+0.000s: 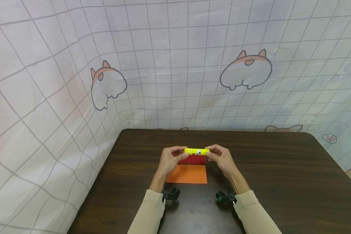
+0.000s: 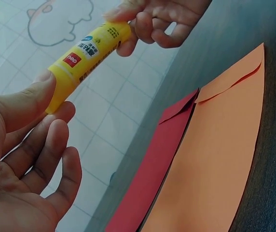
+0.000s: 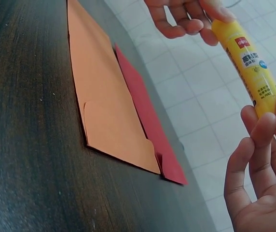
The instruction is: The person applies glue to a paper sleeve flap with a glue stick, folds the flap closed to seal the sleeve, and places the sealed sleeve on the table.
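Note:
A yellow glue stick (image 1: 197,151) is held level between both hands, raised above two paper envelopes. My left hand (image 1: 169,159) pinches one end of it between thumb and fingers. The other end is pinched by my right hand (image 1: 222,159). In the left wrist view the glue stick (image 2: 87,58) shows a red label and dark printing, with its cap on. Below lies an orange envelope (image 1: 187,174), nearest the body, and just beyond it a red envelope (image 1: 196,160), partly hidden by the hands. The right wrist view shows the orange envelope (image 3: 104,87) beside the red envelope (image 3: 147,116).
The dark wooden table (image 1: 280,182) extends to both sides of the envelopes. A white gridded curtain (image 1: 175,65) with cartoon animals hangs behind and along the left. Each wrist wears a black strap (image 1: 171,194).

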{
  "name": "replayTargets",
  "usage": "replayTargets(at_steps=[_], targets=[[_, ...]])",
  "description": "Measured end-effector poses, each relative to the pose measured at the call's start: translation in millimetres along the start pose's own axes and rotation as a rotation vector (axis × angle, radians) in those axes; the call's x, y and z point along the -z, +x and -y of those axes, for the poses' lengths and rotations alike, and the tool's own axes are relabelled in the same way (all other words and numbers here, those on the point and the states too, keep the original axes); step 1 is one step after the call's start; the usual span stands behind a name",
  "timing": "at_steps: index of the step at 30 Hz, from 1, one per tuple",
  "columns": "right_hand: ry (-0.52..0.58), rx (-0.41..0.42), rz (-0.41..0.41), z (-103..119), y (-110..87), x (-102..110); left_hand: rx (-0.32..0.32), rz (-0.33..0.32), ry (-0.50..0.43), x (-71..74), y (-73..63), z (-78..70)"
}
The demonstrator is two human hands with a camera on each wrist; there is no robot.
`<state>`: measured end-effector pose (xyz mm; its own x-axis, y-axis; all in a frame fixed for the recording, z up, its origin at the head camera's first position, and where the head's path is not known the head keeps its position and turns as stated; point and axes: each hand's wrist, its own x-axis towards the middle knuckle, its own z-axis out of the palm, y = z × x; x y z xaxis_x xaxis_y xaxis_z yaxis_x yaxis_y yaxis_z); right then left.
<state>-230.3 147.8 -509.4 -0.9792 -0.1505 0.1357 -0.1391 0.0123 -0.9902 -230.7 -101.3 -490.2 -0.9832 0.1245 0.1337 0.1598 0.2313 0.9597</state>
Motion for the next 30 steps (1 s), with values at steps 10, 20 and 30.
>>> replayTargets(at_steps=[10, 20, 30], targets=[[-0.012, -0.009, -0.004, 2.1, -1.8, 0.4, -0.007, -0.004, 0.009, -1.3, -1.2, -1.2], [-0.023, -0.008, 0.008, 4.6, -2.9, 2.0, -0.009, 0.003, -0.012, -0.9, -0.7, -1.8], [-0.109, -0.021, 0.106, 7.2, -4.0, 8.8, -0.024, 0.035, 0.018, 4.0, -3.7, -6.1]])
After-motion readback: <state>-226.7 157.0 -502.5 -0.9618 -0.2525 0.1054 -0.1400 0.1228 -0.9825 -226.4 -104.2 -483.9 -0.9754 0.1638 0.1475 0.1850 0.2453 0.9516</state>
